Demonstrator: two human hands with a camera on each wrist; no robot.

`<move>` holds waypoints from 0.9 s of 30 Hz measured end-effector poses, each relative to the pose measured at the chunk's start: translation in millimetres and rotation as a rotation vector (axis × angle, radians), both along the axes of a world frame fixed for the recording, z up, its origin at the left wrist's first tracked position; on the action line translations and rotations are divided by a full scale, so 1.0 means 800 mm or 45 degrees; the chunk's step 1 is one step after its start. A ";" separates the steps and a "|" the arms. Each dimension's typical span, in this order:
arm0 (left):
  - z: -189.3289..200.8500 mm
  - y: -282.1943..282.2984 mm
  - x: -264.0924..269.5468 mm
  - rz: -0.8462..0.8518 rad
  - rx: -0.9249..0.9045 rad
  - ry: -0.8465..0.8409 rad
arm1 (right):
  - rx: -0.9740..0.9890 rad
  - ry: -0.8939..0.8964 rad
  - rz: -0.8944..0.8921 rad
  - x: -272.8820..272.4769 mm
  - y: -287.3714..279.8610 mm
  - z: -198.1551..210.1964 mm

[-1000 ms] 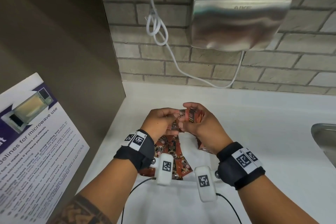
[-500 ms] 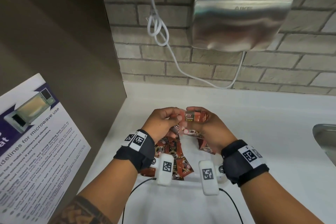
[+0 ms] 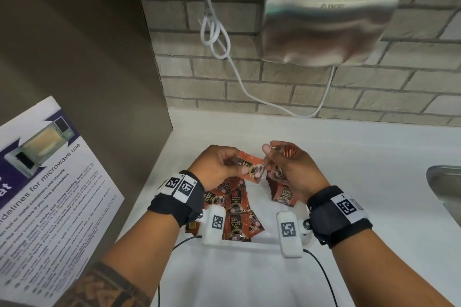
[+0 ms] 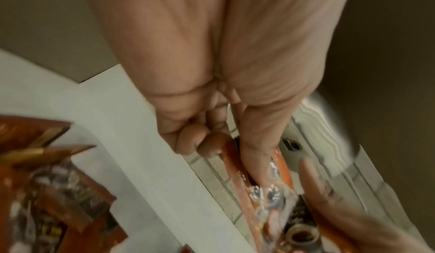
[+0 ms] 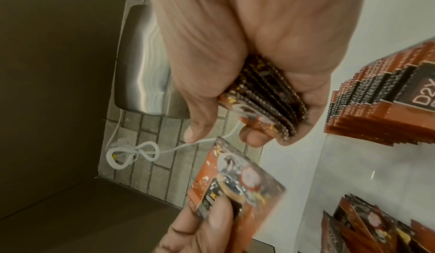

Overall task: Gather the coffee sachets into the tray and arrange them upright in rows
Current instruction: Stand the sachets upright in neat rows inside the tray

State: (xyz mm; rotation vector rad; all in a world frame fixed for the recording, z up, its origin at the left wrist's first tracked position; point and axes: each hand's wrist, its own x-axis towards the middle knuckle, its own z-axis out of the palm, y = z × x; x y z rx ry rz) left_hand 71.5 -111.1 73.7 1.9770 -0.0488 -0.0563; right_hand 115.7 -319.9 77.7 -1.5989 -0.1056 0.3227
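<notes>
Head view. My left hand (image 3: 219,167) pinches one sachet (image 3: 252,169) between thumb and fingers and holds it level with the right hand (image 3: 291,172), above the tray (image 3: 264,238). I judge this to be a feed position: the single sachet is presented at the mouth of the right hand so it can join the stack (image 3: 288,151) gripped there. The right thumb is lifted off the stack, probably to open a gap for it. Loose sachets (image 3: 235,209) lie flat and overlapping in the tray's left part; a row (image 3: 283,194) stands on edge at the right, below the right wrist. The tray sits on the white table (image 3: 374,182). Much sorting is left.

Left wrist view. The frame is blurred. The left hand (image 4: 212,108) has its fingers curled, with the sachet (image 4: 259,178) seen edge-on at the fingertips. Holding it by one end leaves the other end free.

Right wrist view. The right hand (image 5: 247,61) clenches the stack (image 5: 266,97) between palm and curled fingers, edges aligned, so the bundle can presumably go down as one upright block. The single sachet (image 5: 235,180) hangs just below the thumb, apart from the stack. The standing row (image 5: 386,97) leans against itself, faces parallel.
</notes>
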 end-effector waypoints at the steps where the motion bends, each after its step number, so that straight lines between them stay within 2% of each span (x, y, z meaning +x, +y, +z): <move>1: 0.003 -0.001 -0.001 -0.073 0.130 -0.001 | -0.049 0.001 0.046 0.001 -0.001 0.000; 4: 0.015 -0.013 -0.003 -0.218 0.423 -0.070 | -0.175 0.050 0.371 -0.002 0.001 0.004; 6: 0.020 -0.022 -0.004 -0.196 0.420 -0.121 | -0.146 0.068 0.551 -0.007 0.006 0.005; 7: 0.021 -0.025 -0.004 -0.156 0.383 -0.139 | -0.114 0.074 0.568 -0.009 0.008 0.006; 10: 0.019 -0.028 -0.003 -0.052 0.273 -0.165 | 0.012 0.138 0.550 -0.011 0.007 0.011; 12: 0.019 -0.027 -0.005 -0.031 0.290 -0.202 | 0.088 0.206 0.534 -0.009 0.002 0.012; 15: 0.024 -0.032 -0.009 -0.172 0.403 -0.313 | 0.082 0.211 0.448 -0.006 -0.001 0.013; 18: 0.024 -0.047 -0.010 -0.353 0.630 -0.393 | 0.174 0.257 0.413 -0.010 0.008 0.015; 21: 0.017 -0.056 -0.005 -0.317 0.778 -0.510 | 0.303 0.248 0.388 -0.015 0.020 0.011; 24: 0.012 -0.055 -0.001 -0.338 0.755 -0.549 | 0.391 0.283 0.347 -0.015 0.023 0.009; 27: 0.012 -0.054 0.000 -0.380 0.609 -0.513 | 0.433 0.338 0.338 -0.015 0.020 0.007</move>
